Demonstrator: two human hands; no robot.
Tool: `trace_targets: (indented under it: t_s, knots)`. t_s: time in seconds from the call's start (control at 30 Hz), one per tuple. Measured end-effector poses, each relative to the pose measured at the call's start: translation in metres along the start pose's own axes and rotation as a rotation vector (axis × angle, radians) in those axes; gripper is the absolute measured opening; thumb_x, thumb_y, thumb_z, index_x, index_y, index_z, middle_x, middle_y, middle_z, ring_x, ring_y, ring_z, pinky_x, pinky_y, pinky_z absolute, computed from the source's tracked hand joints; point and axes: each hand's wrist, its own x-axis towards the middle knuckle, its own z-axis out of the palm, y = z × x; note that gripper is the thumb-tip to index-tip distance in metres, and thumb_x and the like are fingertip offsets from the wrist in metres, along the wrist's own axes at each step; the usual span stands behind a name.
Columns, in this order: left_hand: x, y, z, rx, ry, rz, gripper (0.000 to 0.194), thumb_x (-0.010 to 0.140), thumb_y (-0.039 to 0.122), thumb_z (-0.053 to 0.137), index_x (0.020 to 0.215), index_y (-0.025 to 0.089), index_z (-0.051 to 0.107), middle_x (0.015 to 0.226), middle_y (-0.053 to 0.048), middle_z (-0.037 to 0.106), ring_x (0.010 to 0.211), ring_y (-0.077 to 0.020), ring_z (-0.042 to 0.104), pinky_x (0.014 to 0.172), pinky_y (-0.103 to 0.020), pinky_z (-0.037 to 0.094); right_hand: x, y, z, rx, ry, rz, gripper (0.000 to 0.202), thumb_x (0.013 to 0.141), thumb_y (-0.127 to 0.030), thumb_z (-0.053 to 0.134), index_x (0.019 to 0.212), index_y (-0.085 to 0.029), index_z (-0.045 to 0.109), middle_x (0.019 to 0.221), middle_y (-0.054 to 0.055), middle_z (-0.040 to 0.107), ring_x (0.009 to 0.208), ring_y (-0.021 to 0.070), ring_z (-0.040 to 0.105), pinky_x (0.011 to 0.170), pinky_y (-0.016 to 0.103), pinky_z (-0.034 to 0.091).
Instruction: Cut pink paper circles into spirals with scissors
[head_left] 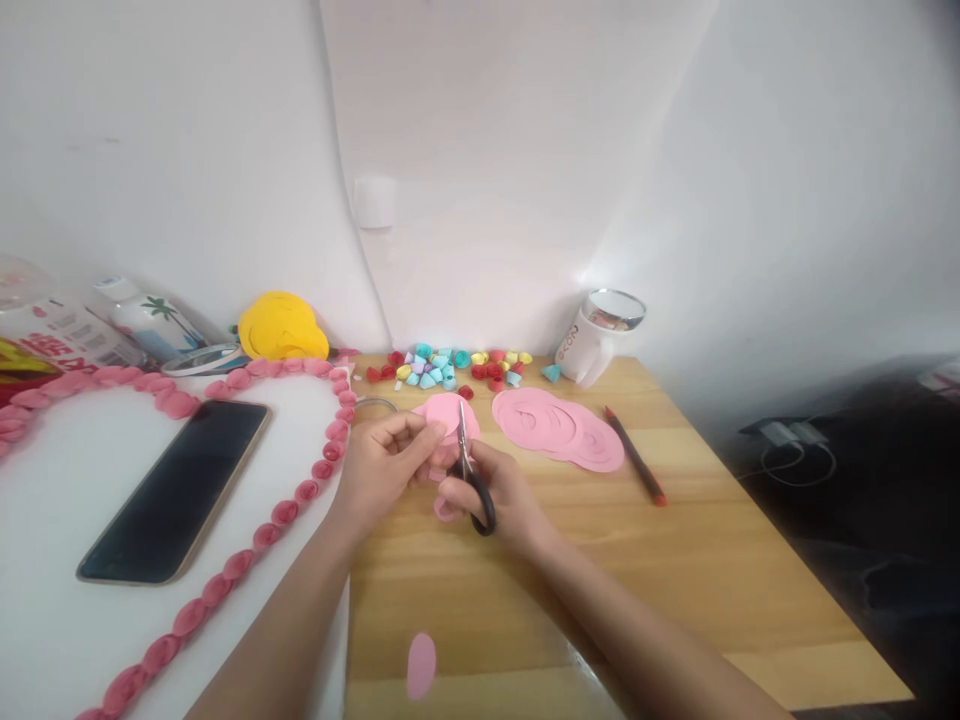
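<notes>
Between thumb and fingers, my left hand (pixel 386 462) pinches a pink paper disc (pixel 444 410) above the wooden table. A pair of scissors (pixel 484 503) with black handles sits in my right hand (pixel 506 495), fingers in the loops. Its blades lie against the disc and point away from me; whether they are fully closed I cannot make out. Several spiral-cut pink paper circles (pixel 559 428) overlap just right of my hands. Closer to me, a small pink paper oval (pixel 421 665) lies flat on the table.
Left, a white board (pixel 292 540) bears a pink paper-rose outline and a phone (pixel 176 490). Small coloured paper roses (pixel 442 368) line the wall, beside a white mug (pixel 589 340). A red-tipped pen (pixel 636 455) lies right. Yellow paper circles (pixel 283 325) and a bottle (pixel 154 318) stand behind the board.
</notes>
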Motion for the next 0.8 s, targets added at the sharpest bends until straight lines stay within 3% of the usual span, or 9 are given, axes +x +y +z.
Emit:
trace_targets:
  t_s: [0.5,0.8]
  knots:
    - [0.0006,0.0047,-0.0007,-0.059,0.049,-0.003,0.025,0.077,0.030,0.058,0.056,0.017,0.052,0.045,0.006,0.047,0.039,-0.0055,0.041,0.040,-0.019,0.034,-0.0008,0.0009,0.0001,-0.019,0.005,-0.020,0.040,0.063,-0.051,0.068,0.076,-0.017,0.051,0.052,-0.003,0.052,0.046,0.0105,0.050,0.045,0.022,0.038]
    - [-0.0017,0.0024,0.0065,0.019,-0.002,-0.032,0.027,0.077,0.033,0.056,0.056,0.016,0.054,0.048,0.003,0.055,0.042,-0.0058,0.048,0.041,-0.017,0.036,-0.0002,-0.0003,0.0030,0.018,-0.001,-0.019,0.040,0.062,-0.050,0.068,0.074,-0.017,0.048,0.056,-0.002,0.055,0.046,0.0097,0.050,0.045,0.023,0.040]
